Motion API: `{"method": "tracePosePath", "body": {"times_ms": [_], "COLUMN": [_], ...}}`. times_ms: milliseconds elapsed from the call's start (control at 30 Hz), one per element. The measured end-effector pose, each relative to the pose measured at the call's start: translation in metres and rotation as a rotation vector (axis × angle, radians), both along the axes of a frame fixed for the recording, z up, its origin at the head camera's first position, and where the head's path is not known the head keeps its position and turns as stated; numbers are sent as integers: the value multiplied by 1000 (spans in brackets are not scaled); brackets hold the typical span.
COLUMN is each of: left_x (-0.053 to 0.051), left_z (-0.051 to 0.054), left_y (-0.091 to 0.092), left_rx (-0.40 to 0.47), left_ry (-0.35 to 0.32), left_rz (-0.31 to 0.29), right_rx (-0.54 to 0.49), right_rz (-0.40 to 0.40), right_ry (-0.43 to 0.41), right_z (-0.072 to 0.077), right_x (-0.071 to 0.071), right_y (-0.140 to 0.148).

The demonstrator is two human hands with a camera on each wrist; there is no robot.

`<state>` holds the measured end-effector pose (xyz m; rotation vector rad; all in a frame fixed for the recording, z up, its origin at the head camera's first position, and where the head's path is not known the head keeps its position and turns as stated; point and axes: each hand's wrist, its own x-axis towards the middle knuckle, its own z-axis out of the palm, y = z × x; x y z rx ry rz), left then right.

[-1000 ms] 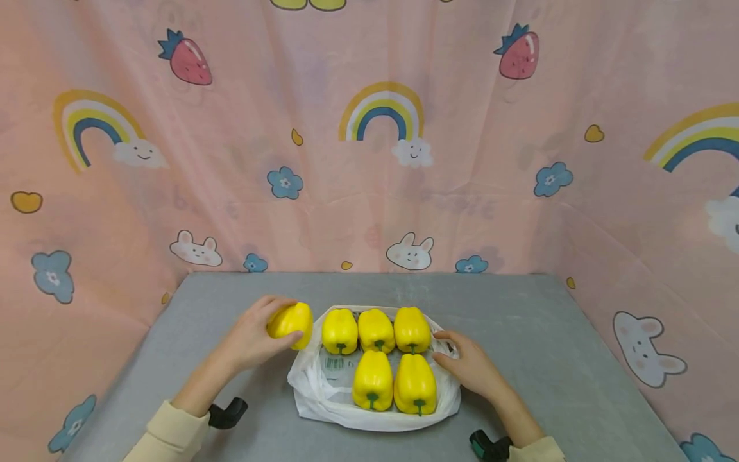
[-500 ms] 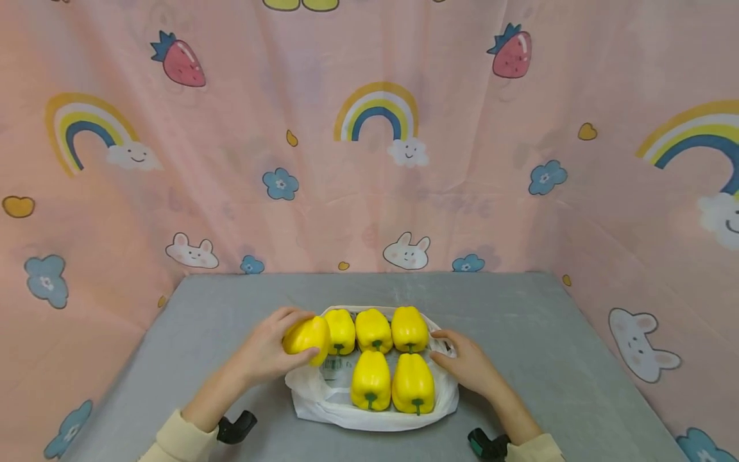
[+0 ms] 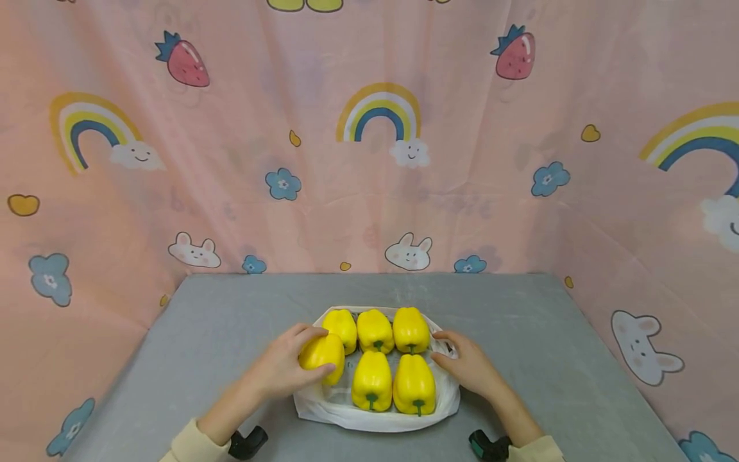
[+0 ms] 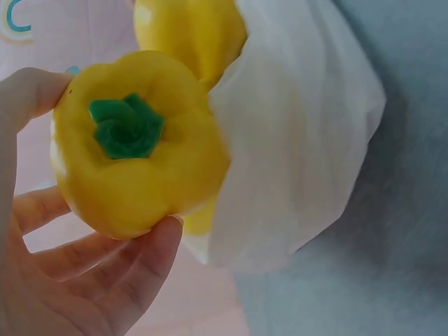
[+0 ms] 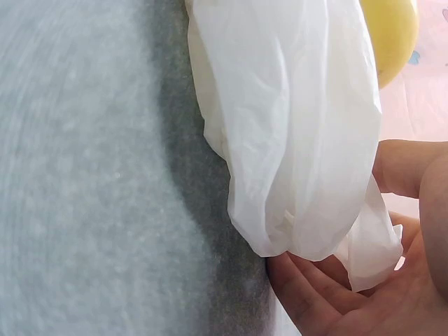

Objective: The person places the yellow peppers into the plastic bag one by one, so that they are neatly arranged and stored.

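My left hand (image 3: 287, 364) grips a yellow bell pepper (image 3: 323, 359) between thumb and fingers, over the left side of a white plastic bag (image 3: 375, 420). In the left wrist view the green stem (image 4: 129, 126) of that pepper faces the camera. Inside the spread-out bag sit several more yellow peppers: three along the back, such as the middle one (image 3: 375, 331), and two in front, such as the right one (image 3: 414, 386). At the bag's right side my right hand (image 3: 470, 364) holds its edge, the white film (image 5: 301, 140) lying between thumb and fingers.
The bag stands on a grey table (image 3: 508, 314). A pink curtain (image 3: 369, 205) with cartoon prints hangs behind and along both sides. Black wrist devices, such as the left one (image 3: 248, 443), are strapped below both hands.
My left hand has carried the pepper from beyond the bag's left edge rightward and nearer to me, over the front-left of the bag. The right hand has stayed at the bag's right edge.
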<state>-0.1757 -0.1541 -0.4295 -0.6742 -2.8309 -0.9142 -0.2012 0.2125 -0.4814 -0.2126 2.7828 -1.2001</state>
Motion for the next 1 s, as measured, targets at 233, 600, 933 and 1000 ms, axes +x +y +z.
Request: {"method": "tracePosePath", "body": {"times_ms": [233, 600, 933, 1000], "left_x": [4, 6, 7, 6], "left_z": [-10, -21, -24, -25], "left_y": [6, 16, 22, 24], "left_rx": [0, -24, -62, -74], "left_ry": [-79, -162, -190, -195], "left_rz": [27, 51, 92, 103], "right_rx": [10, 5, 0, -2], "right_rz": [2, 6, 1, 1], "right_ry": [0, 16, 13, 11], "right_z": [0, 0, -1, 0], "right_x": [0, 0, -1, -1], "right_y": [-1, 0, 0, -1]}}
